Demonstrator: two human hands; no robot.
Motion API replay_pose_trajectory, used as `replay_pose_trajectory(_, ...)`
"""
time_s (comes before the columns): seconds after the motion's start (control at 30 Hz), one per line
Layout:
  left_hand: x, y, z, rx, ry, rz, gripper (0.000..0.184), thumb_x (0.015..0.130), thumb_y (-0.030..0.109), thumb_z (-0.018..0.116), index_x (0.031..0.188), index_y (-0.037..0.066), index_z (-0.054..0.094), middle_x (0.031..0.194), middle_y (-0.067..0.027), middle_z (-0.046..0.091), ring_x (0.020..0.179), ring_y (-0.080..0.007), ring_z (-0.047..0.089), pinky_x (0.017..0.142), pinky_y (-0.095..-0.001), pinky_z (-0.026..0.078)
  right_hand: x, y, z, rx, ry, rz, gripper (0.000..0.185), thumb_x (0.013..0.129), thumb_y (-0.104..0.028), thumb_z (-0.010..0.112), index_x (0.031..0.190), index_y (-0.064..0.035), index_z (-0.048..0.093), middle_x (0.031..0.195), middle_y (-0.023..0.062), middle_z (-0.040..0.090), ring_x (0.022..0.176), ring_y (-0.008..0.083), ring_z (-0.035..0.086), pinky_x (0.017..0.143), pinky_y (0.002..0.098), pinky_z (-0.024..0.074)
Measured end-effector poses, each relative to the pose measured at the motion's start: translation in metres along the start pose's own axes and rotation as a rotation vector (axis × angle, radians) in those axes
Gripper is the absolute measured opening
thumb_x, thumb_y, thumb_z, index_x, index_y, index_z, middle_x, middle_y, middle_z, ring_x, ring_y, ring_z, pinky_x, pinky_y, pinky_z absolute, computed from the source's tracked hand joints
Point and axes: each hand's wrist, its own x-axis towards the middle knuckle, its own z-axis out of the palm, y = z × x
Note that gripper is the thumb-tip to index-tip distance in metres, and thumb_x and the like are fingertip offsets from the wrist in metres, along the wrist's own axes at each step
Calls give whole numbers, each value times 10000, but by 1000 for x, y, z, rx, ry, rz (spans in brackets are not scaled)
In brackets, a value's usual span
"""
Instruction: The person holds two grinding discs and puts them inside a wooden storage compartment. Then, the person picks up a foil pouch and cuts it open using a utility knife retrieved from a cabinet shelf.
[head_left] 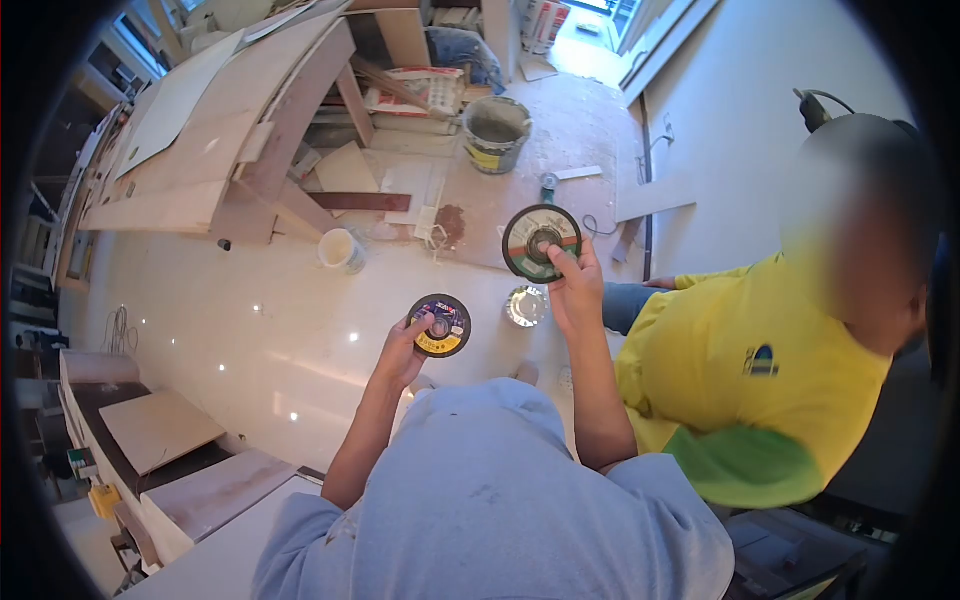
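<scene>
- While the left hand (401, 354) pinches a thin disc (452, 337) with a dark rim and a purple-and-yellow label, thumb across its face, the right hand (577, 287) grips a larger disc (526, 232), dark-rimmed, its label pale and green with a reddish band.
- Both discs are held up in front of the body, apart from each other, faces turned upward.
- Below the larger disc, a shiny, round, metallic-looking object (526, 307) sits on the smooth, glossy pale floor (270, 320).
- Farther off stand a small whitish bucket (341, 252) and a bigger, stained grey bucket (496, 130).
- A rough wooden bench (215, 180) fills the left.
- At right, a person in a yellow shirt (735, 370).
</scene>
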Motion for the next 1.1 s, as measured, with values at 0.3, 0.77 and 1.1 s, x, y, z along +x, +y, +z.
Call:
replay_pose_trajectory(0.3,-50,105,-168,-19,233,42,295,901,150,597,1132,-28,553,1021,-102,641,918,-184,643,817,-315,535,15,124,156,-78,-106,136,185,914,-63,557,1094,-30,530,982,57,612,881,127,600,814,301,509)
replay_pose_trajectory(0.77,-97,199,-324,-553,499,354,406,984,373,443,1107,4,560,1050,-105,641,955,-210,633,871,-361,513,100,325,341,-198,-276,472,214,894,-55,586,1100,-33,533,1001,71,631,899,154,624,795,315,530)
replay_pose_trajectory(1.1,-89,286,-454,-636,841,526,430,993,386,409,1118,2,558,1049,-111,643,968,-212,629,854,-370,513,223,520,477,-519,-558,482,308,909,-47,563,1209,3,513,1021,59,613,922,106,575,802,239,470)
